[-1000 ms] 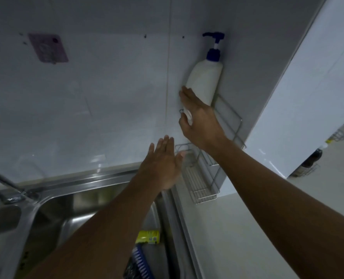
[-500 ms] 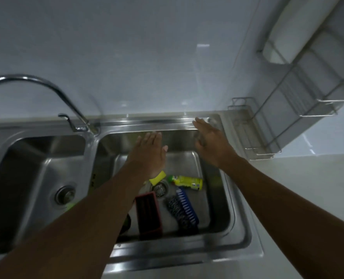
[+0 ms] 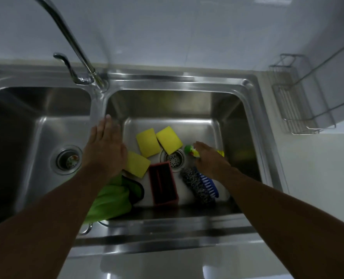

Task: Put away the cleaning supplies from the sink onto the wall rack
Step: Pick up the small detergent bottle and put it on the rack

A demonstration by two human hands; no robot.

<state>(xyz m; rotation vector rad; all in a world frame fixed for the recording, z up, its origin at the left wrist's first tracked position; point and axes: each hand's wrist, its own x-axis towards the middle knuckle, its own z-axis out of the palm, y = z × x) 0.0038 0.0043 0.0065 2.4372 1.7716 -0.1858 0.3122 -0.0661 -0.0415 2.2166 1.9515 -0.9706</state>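
Dropping from rack (image 3: 300,109) into sink (image 3: 253,117); right hand (image 3: 211,160), fingers spread and empty, nearing yellow bottle (image 3: 220,153); gripping mid-body advised; left hand (image 3: 104,148) hovering flat.

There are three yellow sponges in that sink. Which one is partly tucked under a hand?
The lowest, leftmost yellow sponge: its left edge disappears under the left hand. The other two sponges lie fully exposed further back, side by side above the drain.
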